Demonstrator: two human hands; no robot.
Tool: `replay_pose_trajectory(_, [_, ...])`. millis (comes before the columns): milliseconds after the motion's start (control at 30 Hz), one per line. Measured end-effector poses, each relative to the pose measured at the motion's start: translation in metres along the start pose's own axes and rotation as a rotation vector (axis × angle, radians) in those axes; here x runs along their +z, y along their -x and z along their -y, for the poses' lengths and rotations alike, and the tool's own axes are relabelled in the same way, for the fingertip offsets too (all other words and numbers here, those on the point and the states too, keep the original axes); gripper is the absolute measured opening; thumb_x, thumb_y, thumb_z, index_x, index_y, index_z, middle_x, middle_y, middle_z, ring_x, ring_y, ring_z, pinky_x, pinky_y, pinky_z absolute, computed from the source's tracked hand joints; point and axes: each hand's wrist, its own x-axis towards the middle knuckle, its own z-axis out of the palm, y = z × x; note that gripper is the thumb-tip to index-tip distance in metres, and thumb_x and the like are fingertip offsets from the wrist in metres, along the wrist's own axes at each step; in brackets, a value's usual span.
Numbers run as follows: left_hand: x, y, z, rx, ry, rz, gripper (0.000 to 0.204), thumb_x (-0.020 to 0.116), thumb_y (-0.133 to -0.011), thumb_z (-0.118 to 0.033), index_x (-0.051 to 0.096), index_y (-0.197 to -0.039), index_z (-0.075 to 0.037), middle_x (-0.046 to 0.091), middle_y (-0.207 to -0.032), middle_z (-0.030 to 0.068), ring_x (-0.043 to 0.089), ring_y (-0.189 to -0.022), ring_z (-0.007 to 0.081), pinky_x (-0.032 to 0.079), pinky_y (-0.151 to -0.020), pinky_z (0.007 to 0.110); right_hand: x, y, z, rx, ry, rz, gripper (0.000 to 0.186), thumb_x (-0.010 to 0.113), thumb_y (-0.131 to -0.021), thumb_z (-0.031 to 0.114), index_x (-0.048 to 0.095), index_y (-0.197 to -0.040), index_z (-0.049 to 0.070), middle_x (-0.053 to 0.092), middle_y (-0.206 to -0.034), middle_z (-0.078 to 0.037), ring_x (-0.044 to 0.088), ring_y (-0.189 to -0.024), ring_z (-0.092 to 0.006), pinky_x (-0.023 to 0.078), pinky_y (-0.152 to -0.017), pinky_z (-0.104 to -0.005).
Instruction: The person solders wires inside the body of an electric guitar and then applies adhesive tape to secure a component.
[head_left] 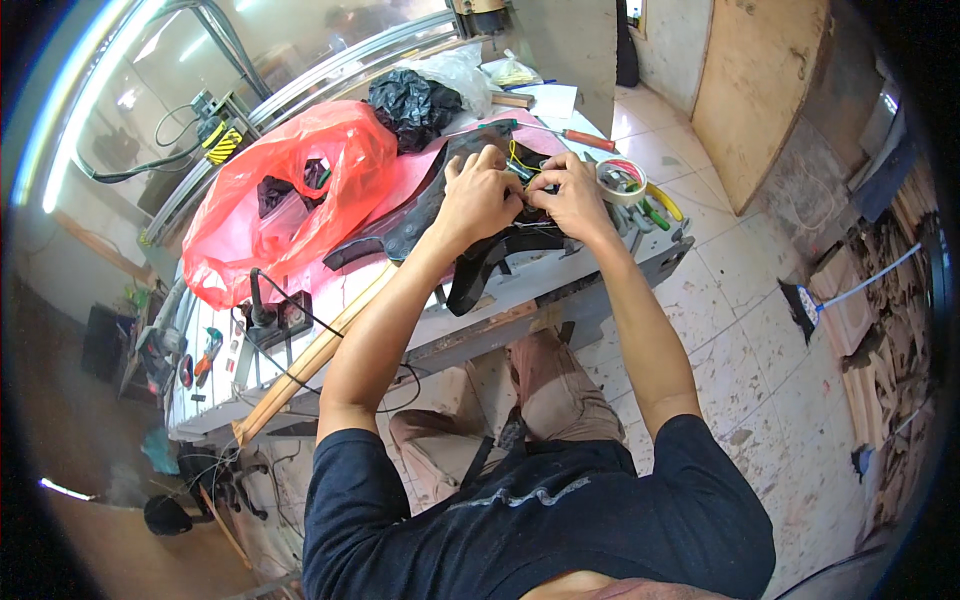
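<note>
On the white workbench (340, 355), a black body with curved horns (405, 232) lies on a pink sheet; it looks like an electric guitar body. My left hand (480, 198) reaches over it, fingertips pinched together near its middle. Facing it, my right hand (570, 197) is pinched close by, thumb and forefinger nearly meeting the left fingers. Whatever small part they hold is hidden by the fingers. A thin yellow wire (517, 158) loops up just beyond them. Beside my right hand lies a tape roll (622, 182).
Pliers with green and yellow grips (658, 212) lie at the bench's right end. Behind are a red-handled screwdriver (590, 140) and a black plastic bag (412, 105). Leftward are a red plastic bag (230, 215), a wooden strip (300, 368) and a socket box with a cable (285, 318).
</note>
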Motion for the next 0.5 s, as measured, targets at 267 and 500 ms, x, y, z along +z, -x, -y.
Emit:
replay_pose_trajectory(267, [0.012,0.0,0.006,0.011,0.142,-0.082,0.015,0.075,-0.081,-0.02,0.082,-0.093,-0.016,0.06,-0.11,0.01,0.061,-0.111,0.029,0.043,-0.099,0.053,-0.001,0.001,0.004,0.025,-0.001,0.004,0.012,0.084,-0.075,0.024,0.083,-0.085,0.019,0.062,-0.123,-0.005,0.051,-0.124,-0.032,0.039,-0.11,-0.044])
replay_pose_trajectory(500, [0.009,-0.003,0.003,-0.002,0.092,-0.057,0.014,0.075,-0.082,-0.019,0.082,-0.093,-0.015,0.062,-0.112,0.0118,0.061,-0.114,0.0309,0.043,-0.101,0.056,-0.002,0.001,0.004,0.004,0.011,-0.014,0.012,0.084,-0.074,0.024,0.083,-0.085,0.018,0.062,-0.122,-0.005,0.052,-0.122,-0.0319,0.041,-0.108,-0.0441])
